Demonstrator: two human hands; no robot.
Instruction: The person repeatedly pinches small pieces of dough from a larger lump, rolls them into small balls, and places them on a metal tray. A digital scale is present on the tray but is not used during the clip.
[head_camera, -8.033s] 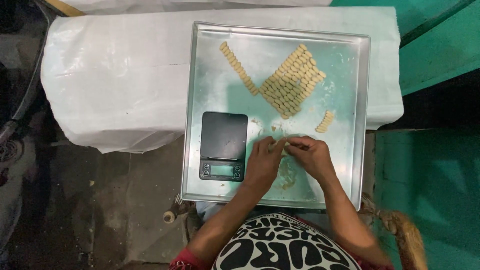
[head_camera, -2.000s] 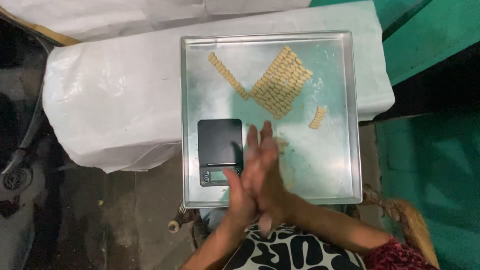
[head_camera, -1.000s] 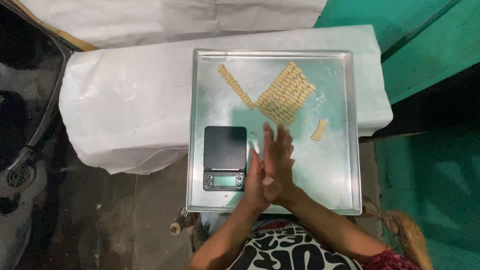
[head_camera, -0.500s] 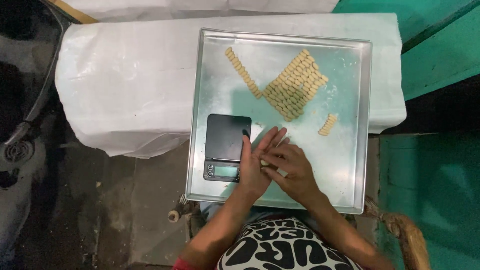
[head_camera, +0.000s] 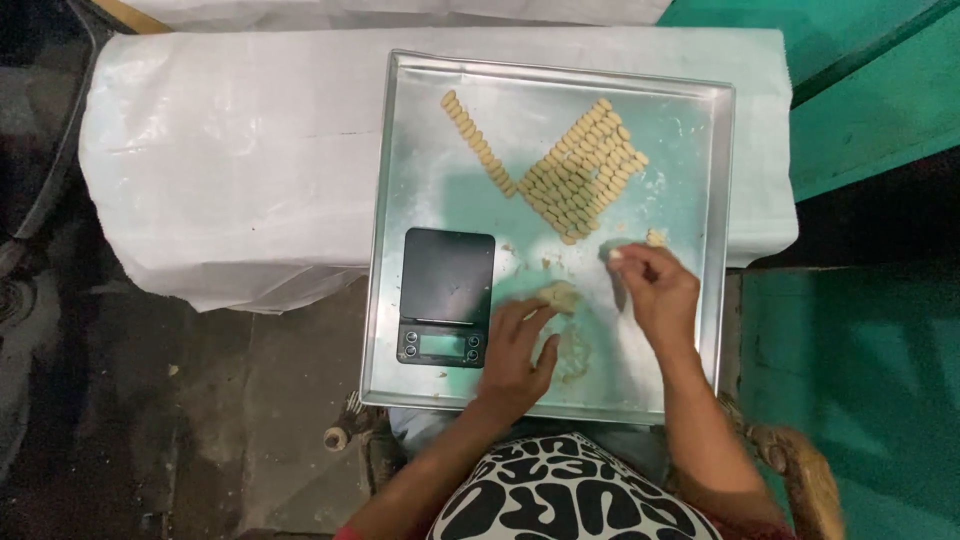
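A large metal tray (head_camera: 400, 200) lies on a white-covered table. Small tan dough pieces (head_camera: 585, 170) are lined up in a diamond-shaped block, and a single row of dough pieces (head_camera: 478, 142) runs to its left. My left hand (head_camera: 515, 355) rests on the tray with fingers spread, touching a lump of dough (head_camera: 558, 295). My right hand (head_camera: 655, 290) pinches a small dough piece (head_camera: 615, 255) at its fingertips, next to a short pile of pieces (head_camera: 655, 238). A black digital scale (head_camera: 447, 296) sits on the tray's left side.
The white cloth (head_camera: 230, 160) covers the table to the left of the tray. Dark ground lies at the left and a green surface (head_camera: 860, 380) at the right. Dough smears (head_camera: 572, 360) mark the tray near my left hand.
My hands were pressed together rolling dough over the tray. They have now parted: the right moved up and right with a small piece, the left dropped onto the dough lump.
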